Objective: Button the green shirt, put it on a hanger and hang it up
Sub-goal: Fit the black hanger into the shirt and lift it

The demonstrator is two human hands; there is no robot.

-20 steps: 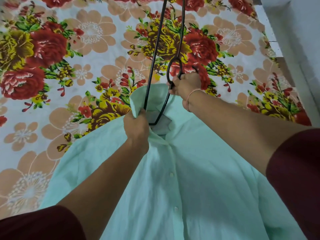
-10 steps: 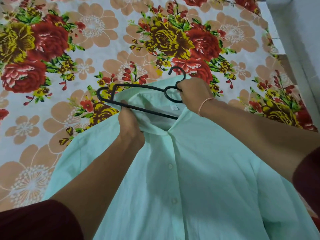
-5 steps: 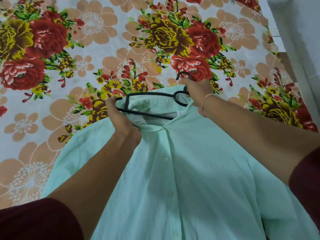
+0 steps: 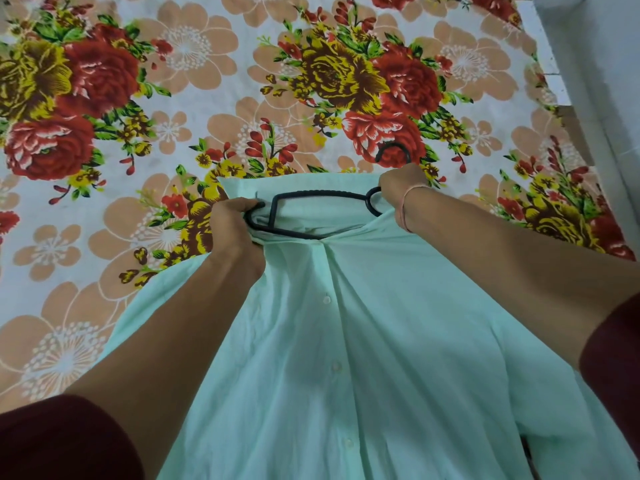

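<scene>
Single head-worn wide-angle view: looks forward and steeply down, close over pale green buttoned cotton shirt on floral-printed bed sheet.

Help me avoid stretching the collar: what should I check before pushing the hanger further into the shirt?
1. Front buttons fastened: ok, the visible ones are closed.
2. Right hand grips the hanger: ok.
3. Left hand grips the collar at its side: ok.
4. Hanger arms inside the shirt shoulders: not ok, the frame lies exposed in the neck opening.
5. Collar strain: cannot tell.
</scene>
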